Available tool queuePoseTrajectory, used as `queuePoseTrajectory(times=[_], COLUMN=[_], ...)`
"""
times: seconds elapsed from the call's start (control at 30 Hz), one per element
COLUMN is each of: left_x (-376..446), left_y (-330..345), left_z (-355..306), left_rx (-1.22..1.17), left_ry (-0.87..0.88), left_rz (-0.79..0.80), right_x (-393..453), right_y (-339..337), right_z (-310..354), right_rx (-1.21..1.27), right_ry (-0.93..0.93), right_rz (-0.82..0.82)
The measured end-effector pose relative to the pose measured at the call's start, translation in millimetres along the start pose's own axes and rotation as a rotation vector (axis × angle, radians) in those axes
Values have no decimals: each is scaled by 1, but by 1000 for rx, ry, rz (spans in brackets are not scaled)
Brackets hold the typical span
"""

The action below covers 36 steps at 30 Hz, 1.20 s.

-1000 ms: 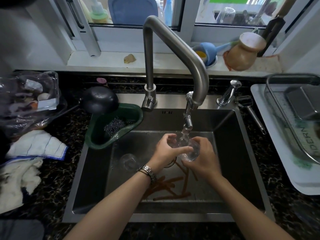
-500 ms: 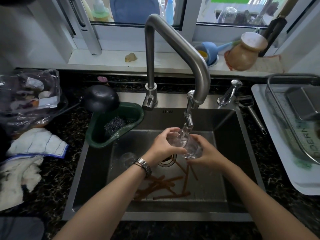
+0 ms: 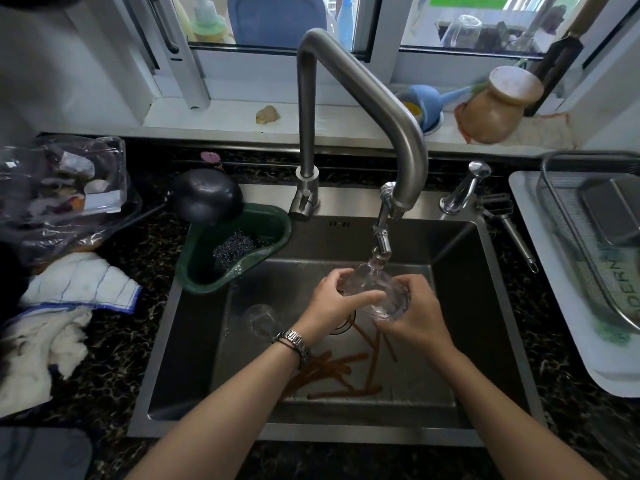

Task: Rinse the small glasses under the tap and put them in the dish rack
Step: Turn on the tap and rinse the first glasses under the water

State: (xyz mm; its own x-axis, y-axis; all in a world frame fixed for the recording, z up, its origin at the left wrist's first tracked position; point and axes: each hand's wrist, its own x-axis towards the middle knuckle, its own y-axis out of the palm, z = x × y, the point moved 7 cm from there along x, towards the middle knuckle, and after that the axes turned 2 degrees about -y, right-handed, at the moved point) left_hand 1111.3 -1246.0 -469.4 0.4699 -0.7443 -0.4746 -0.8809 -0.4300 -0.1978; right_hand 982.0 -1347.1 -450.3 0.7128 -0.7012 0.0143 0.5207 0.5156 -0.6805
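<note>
While water runs from the tap (image 3: 380, 237), both hands clasp one glass (image 3: 377, 294) over the sink (image 3: 485, 306); the rack (image 3: 568, 244) lies rightward, nearer the right hand (image 3: 415, 318) than the left hand (image 3: 332, 303).

Only legible text: pale letters "DERN" on greenish sheet (image 3: 620, 289) seen through wire dish rack (image 3: 568, 216), well right of right hand (image 3: 417, 315); word's start cut off by rack frame, letters running sideways; faint marks on sink (image 3: 341, 224) back wall, beyond both hands, too small to read; nothing else readable.
</note>
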Motion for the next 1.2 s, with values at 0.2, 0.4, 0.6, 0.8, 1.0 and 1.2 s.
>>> queuePoseTrajectory(times=[0.2, 0.4, 0.6, 0.8, 1.0, 1.2], left_x=[3, 0, -1, -3, -14, -19], left_y=[-7, -14, -11, -7, -15, -20], left_z=[-7, -10, 0, 23, 36, 41], left_rx=[68, 77, 52, 14, 79, 98], left_ry=[33, 78, 49, -31, -73, -64], left_rz=[-36, -19, 67, 257, 264, 224], right_x=[1, 4, 0, -9, -4, -3], right_y=[5, 8, 5, -3, -20, -28], right_z=[0, -13, -25, -22, -13, -1], right_rx=[-87, 260, 424, 340, 48, -63], right_ry=[69, 162, 268, 213, 97, 78], right_rz=[25, 316, 416, 323, 233, 242])
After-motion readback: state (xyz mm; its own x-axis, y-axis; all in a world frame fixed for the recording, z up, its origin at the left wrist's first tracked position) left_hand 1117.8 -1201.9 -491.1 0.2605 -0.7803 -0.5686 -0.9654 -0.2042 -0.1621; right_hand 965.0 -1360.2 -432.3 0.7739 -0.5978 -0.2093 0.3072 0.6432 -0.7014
